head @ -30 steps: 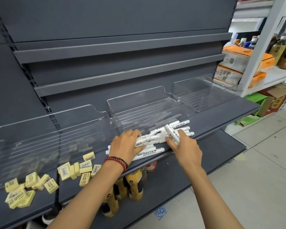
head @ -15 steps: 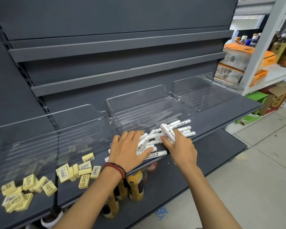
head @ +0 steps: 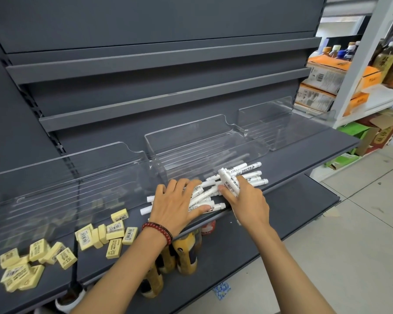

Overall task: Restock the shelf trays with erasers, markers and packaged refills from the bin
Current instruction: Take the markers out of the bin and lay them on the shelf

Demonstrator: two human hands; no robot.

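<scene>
A loose pile of several white markers (head: pixel 247 175) lies on the dark grey shelf (head: pixel 304 152) in front of the middle clear tray (head: pixel 191 137). My left hand (head: pixel 177 205) lies flat on the left part of the pile, fingers spread. My right hand (head: pixel 245 198) holds one or two white markers (head: pixel 229 181) upright between thumb and fingers, above the pile. Several yellow erasers (head: pixel 114 230) are scattered on the shelf at the left, in front of the left clear tray (head: pixel 61 173). A third clear tray (head: pixel 279 118) stands at the right.
Two narrow grey ledges run along the back panel above the trays. Yellow-labelled bottles (head: pixel 186 252) stand on the lower shelf under my left wrist. At the right, a white rack (head: pixel 363 64) carries orange cartons and bottles. Tiled floor lies at the lower right.
My left hand slid forward and flattened over the marker pile. My right hand lifted its markers a little higher and tilted them upright.
</scene>
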